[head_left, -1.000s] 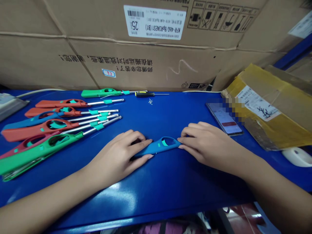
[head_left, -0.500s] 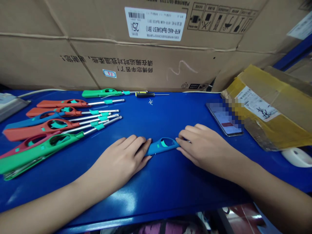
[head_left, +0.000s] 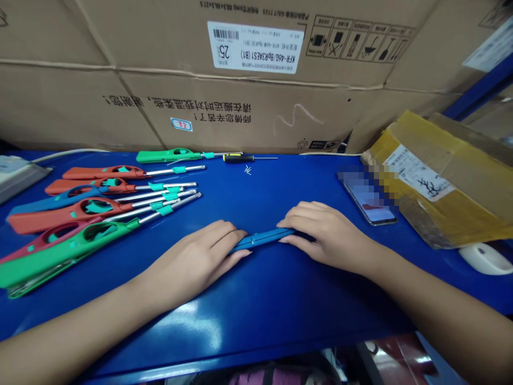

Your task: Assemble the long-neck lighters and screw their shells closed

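A blue gas lighter [head_left: 262, 237] lies between my two hands, turned so that its narrow edge and the seam along it face up. My left hand [head_left: 206, 248] is closed on its left end, thumb below and fingers above. At the other end, my right hand [head_left: 320, 230] pinches the lighter with thumb and fingers. Both ends of the lighter are hidden by my fingers. To the left lie several more gas lighters in green, red, orange and blue, among them a green lighter [head_left: 68, 250] nearest me and an orange lighter [head_left: 104, 172] farther back.
A screwdriver [head_left: 240, 158] and another green lighter [head_left: 168, 155] lie at the back, before a large carton [head_left: 180, 43]. On the right are a phone [head_left: 371, 200], a taped yellow box [head_left: 444, 182] and a white mouse [head_left: 484, 259]. The blue table's [head_left: 256, 321] front edge is below my hands.
The blue lighter has been rolled from its broad side, with the trigger opening showing, onto its edge. Both hands keep hold of it, and my right hand has shifted slightly left.
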Motion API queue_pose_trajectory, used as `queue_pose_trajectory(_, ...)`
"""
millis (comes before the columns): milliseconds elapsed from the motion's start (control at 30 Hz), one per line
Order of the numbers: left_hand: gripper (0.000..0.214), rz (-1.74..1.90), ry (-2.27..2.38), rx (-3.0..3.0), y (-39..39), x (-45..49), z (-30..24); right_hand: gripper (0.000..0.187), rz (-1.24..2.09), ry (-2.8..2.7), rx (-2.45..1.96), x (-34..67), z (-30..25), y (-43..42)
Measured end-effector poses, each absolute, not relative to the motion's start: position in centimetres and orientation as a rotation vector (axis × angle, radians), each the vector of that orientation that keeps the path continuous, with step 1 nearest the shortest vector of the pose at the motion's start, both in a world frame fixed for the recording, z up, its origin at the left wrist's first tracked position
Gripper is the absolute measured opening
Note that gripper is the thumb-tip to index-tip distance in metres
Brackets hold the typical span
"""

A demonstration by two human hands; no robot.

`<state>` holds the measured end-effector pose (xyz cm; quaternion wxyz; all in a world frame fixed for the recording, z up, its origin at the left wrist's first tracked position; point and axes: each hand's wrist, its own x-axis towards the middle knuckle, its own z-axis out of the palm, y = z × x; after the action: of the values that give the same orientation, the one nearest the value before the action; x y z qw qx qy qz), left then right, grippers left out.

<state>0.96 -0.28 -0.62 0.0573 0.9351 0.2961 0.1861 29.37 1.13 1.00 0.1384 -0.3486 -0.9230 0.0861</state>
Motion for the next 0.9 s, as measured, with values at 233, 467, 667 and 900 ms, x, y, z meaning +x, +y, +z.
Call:
queue_pose_trajectory(233,0.028,0.612,0.862,2.882,-0.3,0.9,-0.7,0.017,0.220,-2.617,-0.986,29.0,0.2,1.0)
queue_pose_trajectory(467,0.026,0.620,0.827,2.865,-0.4,0.9,-0.3,0.017,0.233,-2.638,-0.967,28.9,0.7,0.9)
queue_pose_trajectory(667,0.024,0.633,0.854,2.732,-0.6,1.2,-0.9,0.025,0.220,-2.630,-0.920,28.3,0.6,0.7)
queue_pose_trajectory(900,0.019,0.794,0.878,2.475,-0.5,1.7,-0.8,0.024,0.264,-2.571,-0.976,27.2,-0.2,0.3)
